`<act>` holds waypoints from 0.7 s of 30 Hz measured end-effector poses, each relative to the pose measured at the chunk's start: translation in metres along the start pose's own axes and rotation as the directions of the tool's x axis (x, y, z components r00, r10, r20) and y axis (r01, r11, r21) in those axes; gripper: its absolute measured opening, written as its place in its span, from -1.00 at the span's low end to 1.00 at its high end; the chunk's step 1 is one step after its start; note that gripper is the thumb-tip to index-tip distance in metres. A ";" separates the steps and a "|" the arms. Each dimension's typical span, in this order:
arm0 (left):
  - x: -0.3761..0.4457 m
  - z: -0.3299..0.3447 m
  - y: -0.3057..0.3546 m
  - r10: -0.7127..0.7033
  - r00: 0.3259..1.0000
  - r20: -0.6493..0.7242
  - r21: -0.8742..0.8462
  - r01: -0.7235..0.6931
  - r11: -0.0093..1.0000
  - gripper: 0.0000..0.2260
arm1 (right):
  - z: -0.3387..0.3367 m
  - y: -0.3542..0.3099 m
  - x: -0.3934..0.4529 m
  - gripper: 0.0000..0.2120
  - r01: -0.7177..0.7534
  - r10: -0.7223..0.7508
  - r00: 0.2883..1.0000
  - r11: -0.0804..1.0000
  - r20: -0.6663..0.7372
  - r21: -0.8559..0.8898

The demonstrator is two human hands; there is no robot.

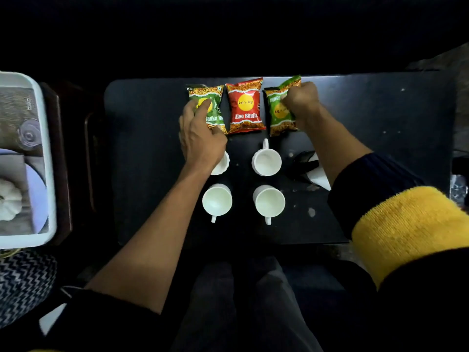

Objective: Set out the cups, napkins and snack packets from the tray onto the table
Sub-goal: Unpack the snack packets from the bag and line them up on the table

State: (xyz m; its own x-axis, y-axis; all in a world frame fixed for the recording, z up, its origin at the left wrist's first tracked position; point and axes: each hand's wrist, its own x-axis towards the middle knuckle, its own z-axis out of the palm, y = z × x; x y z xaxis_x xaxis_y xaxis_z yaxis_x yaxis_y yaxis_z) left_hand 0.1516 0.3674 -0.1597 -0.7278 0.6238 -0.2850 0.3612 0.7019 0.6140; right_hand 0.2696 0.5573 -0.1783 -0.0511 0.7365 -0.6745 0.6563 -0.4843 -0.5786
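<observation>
Three snack packets lie in a row near the far edge of the black table (380,110): a green one (213,97) at left, a red one (245,105) in the middle, a green one (278,113) at right. My left hand (200,138) rests on the left green packet, fingers around its lower edge. My right hand (302,100) is closed on the right green packet. Below them stand several white cups: the far left cup (221,165) is partly under my left wrist, then far right (267,161), near left (217,202) and near right (269,204). A white napkin (318,174) shows under my right forearm.
A white tray (49,174) stands at the left on a dark wooden stand, holding a clear glass (29,135) and a white rounded object (9,201). A zigzag-patterned fabric (22,283) lies below it. My knees are under the table's near edge.
</observation>
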 end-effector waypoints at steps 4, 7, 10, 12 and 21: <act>0.020 -0.001 -0.013 -0.048 0.996 0.078 0.026 0.046 0.999 -0.47 | 0.005 -0.005 -0.005 -0.50 0.069 -0.078 0.995 0.990 -0.067 -0.121; 0.032 -0.002 -0.020 -0.055 0.993 0.107 0.011 0.054 0.998 -0.47 | 0.003 -0.005 -0.015 -0.40 0.164 -0.202 0.971 0.951 -0.129 -0.261; 0.036 -0.002 -0.025 -0.036 0.993 0.113 -0.023 0.039 0.999 -0.46 | 0.003 0.001 -0.023 -0.35 0.185 -0.239 0.964 0.919 -0.119 -0.347; 0.036 -0.002 -0.027 -0.032 0.993 0.110 -0.039 0.037 0.999 -0.45 | 0.007 0.005 -0.028 -0.35 0.182 -0.231 0.970 0.898 -0.076 -0.400; 0.036 0.000 -0.032 -0.012 0.996 0.090 -0.056 0.017 0.998 -0.43 | 0.017 0.017 -0.033 -0.50 0.085 -0.094 0.996 0.899 0.001 -0.430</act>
State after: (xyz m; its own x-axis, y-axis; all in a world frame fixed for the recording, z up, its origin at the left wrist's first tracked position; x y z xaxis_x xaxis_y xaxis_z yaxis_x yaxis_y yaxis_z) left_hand 0.1134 0.3674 -0.1897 -0.6765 0.6437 -0.3577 0.3155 0.6923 0.6490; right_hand 0.2694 0.5172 -0.1736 -0.1134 0.7782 -0.6176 0.9091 -0.1694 -0.3805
